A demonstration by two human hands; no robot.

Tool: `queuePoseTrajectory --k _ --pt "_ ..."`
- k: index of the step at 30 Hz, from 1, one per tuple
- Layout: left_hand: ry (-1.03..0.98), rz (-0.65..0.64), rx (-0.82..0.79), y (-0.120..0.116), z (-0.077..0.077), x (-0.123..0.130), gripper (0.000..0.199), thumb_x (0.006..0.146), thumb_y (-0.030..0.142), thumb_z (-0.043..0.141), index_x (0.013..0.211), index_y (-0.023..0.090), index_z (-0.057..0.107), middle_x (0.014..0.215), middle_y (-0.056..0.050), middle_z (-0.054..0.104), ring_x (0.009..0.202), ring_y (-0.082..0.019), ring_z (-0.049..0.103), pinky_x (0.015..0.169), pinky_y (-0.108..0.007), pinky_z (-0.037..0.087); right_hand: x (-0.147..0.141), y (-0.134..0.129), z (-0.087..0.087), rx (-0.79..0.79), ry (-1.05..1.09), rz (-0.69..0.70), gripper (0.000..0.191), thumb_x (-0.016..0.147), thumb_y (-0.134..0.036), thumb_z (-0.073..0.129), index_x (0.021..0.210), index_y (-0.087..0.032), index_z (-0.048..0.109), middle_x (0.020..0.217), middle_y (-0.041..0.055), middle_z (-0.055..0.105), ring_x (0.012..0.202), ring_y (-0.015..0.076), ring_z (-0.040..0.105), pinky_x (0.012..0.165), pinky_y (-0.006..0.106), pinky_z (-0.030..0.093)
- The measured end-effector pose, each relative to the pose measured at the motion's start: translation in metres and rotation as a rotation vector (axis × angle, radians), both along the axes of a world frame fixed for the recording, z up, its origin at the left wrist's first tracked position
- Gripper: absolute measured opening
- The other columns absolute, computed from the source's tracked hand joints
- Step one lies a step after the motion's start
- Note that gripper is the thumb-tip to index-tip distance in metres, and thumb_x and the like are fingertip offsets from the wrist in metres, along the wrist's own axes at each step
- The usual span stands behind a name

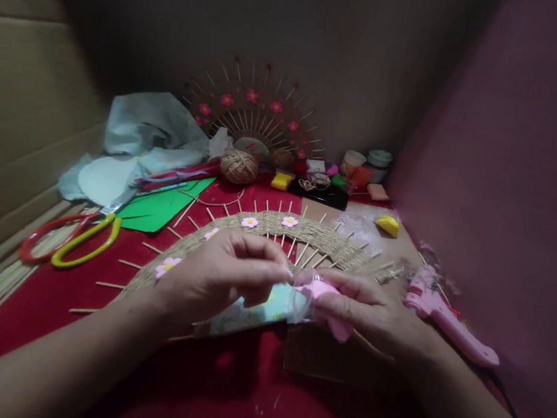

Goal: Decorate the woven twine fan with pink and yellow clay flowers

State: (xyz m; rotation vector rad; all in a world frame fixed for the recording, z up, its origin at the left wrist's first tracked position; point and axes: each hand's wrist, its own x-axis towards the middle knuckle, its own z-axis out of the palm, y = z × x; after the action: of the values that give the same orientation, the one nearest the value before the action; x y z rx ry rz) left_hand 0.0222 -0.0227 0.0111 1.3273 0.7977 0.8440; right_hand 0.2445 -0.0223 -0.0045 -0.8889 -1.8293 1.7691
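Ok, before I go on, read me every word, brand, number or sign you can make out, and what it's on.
No text can be read.
Clear wrapper at the right hand: no lettering discernible.
Pink glue gun: any marking is too blurred.
Small cup: a print or pattern, too small to tell.
Lidded jar: nothing legible.
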Motion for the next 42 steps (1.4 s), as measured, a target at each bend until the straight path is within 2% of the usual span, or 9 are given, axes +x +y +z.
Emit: queuePoseTrajectory --k 3,9,14,19,25,29,33,37,42 --pt "-0.252 0.052 -0.153 0.008 -0.005 -0.004 0.009 0.075 0.019 0.067 0.068 0.015 0.064 0.053 0.004 0.052 0.044 -0.005 0.043 0.043 -0.017 0.034 0.002 0.0 0.001 0.016 -0.048 -0.032 0.029 0.091 -0.04 0.052 0.099 -0.014 0.061 0.064 -0.0039 0.047 0.054 0.0064 0.039 0.052 0.021 0.027" --pt "-0.233 0.037 -0.27 0.009 -0.009 -0.001 0.009 0.074 0.019 0.07 0.071 0.012 0.066 0.069 -0.004 0.067 0.053 -0.009 0.06 0.042 -0.017 0.044 0.002 0.001 0.002 -0.045 0.016 0.061 0.033 0.088 -0.034 0.056 0.114 -0.015 0.058 0.07 -0.0025 0.05 0.056 0.0061 0.04 0.05 0.018 0.033" --pt "-0.194 0.047 -0.291 0.008 -0.009 -0.002 0.008 0.073 0.015 0.07 0.07 0.01 0.065 0.058 -0.003 0.065 0.046 -0.007 0.055 0.038 -0.014 0.043 0.004 0.001 -0.003 -0.062 0.042 -0.004 0.036 0.085 -0.036 0.061 0.115 -0.016 0.059 0.069 -0.0024 0.05 0.055 0.0054 0.041 0.048 0.017 0.032" --pt "-0.273 0.124 -0.33 0.008 -0.012 -0.003 0.017 0.068 0.013 0.073 0.084 0.015 0.066 0.061 0.003 0.061 0.046 -0.007 0.056 0.039 -0.015 0.046 0.006 0.003 -0.005 -0.052 0.029 -0.067 0.032 0.083 -0.039 0.062 0.105 -0.015 0.063 0.063 -0.0028 0.05 0.049 0.0056 0.039 0.044 0.019 0.029" --pt "-0.234 0.033 -0.302 0.004 -0.014 -0.008 0.012 0.072 0.022 0.071 0.071 0.014 0.061 0.051 0.002 0.061 0.035 -0.008 0.053 0.028 -0.014 0.042 0.01 0.006 -0.012 0.0 0.036 -0.101 0.025 0.085 -0.039 0.059 0.079 -0.014 0.062 0.061 -0.0022 0.052 0.047 0.0043 0.038 0.043 0.019 0.023" --pt "-0.231 0.025 -0.301 0.002 -0.012 -0.012 0.014 0.08 0.026 0.066 0.073 0.015 0.06 0.05 0.002 0.062 0.031 -0.008 0.051 0.025 -0.013 0.04 0.01 0.007 -0.014 0.011 0.043 -0.089 0.027 0.084 -0.041 0.06 0.08 -0.015 0.061 0.061 -0.002 0.052 0.048 0.0049 0.039 0.044 0.02 0.023" --pt "-0.282 0.011 -0.248 0.005 -0.009 -0.011 0.006 0.083 0.018 0.062 0.084 0.012 0.064 0.066 -0.002 0.067 0.045 -0.009 0.06 0.035 -0.015 0.049 0.01 0.008 -0.015 0.016 0.05 -0.096 0.03 0.084 -0.044 0.059 0.078 -0.015 0.06 0.06 -0.0024 0.051 0.047 0.0049 0.039 0.044 0.02 0.022" --pt "-0.286 -0.024 -0.23 0.008 -0.01 -0.008 0.015 0.082 0.01 0.061 0.095 0.009 0.066 0.076 -0.005 0.068 0.059 -0.012 0.066 0.047 -0.018 0.056 0.012 0.009 -0.018 0.022 0.021 -0.103 0.029 0.086 -0.043 0.057 0.079 -0.015 0.061 0.059 -0.0024 0.051 0.048 0.0045 0.038 0.045 0.02 0.023" --pt "-0.289 -0.107 -0.298 0.003 -0.013 -0.011 0.012 0.088 0.02 0.054 0.088 0.012 0.064 0.066 -0.004 0.068 0.045 -0.011 0.063 0.034 -0.016 0.05 0.011 0.009 -0.014 0.024 0.038 -0.08 0.028 0.085 -0.043 0.059 0.081 -0.015 0.06 0.057 -0.0033 0.048 0.047 0.0049 0.038 0.045 0.02 0.023"
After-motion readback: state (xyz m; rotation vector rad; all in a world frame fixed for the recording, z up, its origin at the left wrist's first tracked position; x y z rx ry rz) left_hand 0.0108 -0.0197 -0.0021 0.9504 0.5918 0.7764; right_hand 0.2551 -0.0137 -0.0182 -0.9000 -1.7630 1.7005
